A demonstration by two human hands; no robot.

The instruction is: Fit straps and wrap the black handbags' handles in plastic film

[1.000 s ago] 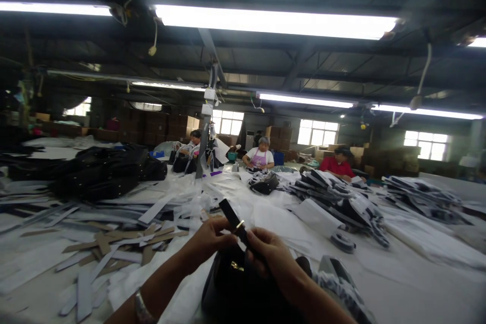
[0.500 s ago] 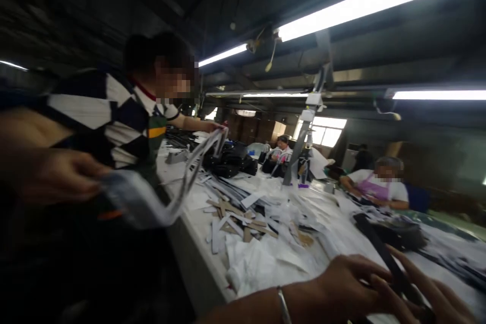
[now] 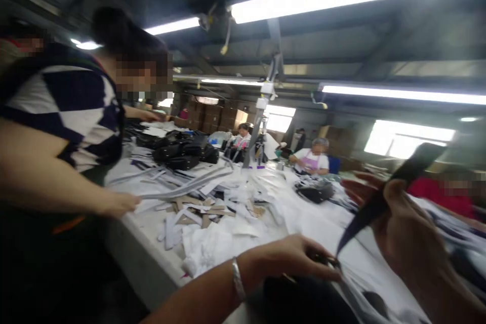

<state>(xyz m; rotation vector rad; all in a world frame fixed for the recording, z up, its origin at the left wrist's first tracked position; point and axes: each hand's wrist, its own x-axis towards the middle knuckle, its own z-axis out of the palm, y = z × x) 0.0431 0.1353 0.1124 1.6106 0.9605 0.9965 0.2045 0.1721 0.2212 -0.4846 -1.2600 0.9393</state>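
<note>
My left hand [image 3: 294, 258], with a silver bangle on the wrist, pinches the lower end of a black strap [image 3: 383, 197] where it meets a black bag [image 3: 304, 298] at the bottom of the view. Raised at the right, my right hand [image 3: 402, 228] grips the same strap higher up, so the strap runs up and to the right. The picture is blurred by motion.
A person in a black-and-white diamond top [image 3: 61, 111] stands close on the left, one hand [image 3: 117, 203] on long pale strips [image 3: 186, 187]. The white table [image 3: 152, 228] holds paper scraps, card pieces and black bags [image 3: 182, 152]. Other people sit at the far side.
The view has swung left and back a little. My right hand has lifted with the strap. The person on the left has lowered the pale strips to the table.
</note>
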